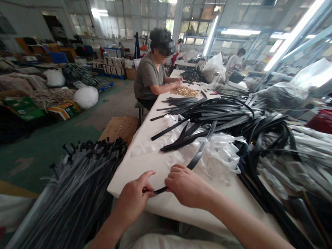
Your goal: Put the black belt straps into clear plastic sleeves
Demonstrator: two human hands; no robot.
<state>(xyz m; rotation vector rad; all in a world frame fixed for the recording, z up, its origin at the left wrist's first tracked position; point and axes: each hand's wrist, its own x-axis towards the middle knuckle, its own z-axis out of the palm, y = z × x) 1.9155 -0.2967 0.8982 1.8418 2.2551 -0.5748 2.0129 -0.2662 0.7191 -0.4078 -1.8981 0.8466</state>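
Note:
A long black strap (195,161) runs from the pile on the table down through both hands at the near edge. My right hand (180,186) is closed around it, fingers curled over the top. The strap's short end section shows between the hands. My left hand (140,189) pinches that end between thumb and fingers, its index finger raised. Crumpled clear plastic film (213,155) lies under the strap, and a heap of similar black straps (222,115) spreads just beyond.
A large bundle of black strips (82,183) stands left of the white table (135,172). Another person (153,72) sits at the table's far left, hands near a pile of small gold pieces (186,92). A cardboard box (120,127) stands on the floor. White wrapped strips (318,148) lie right.

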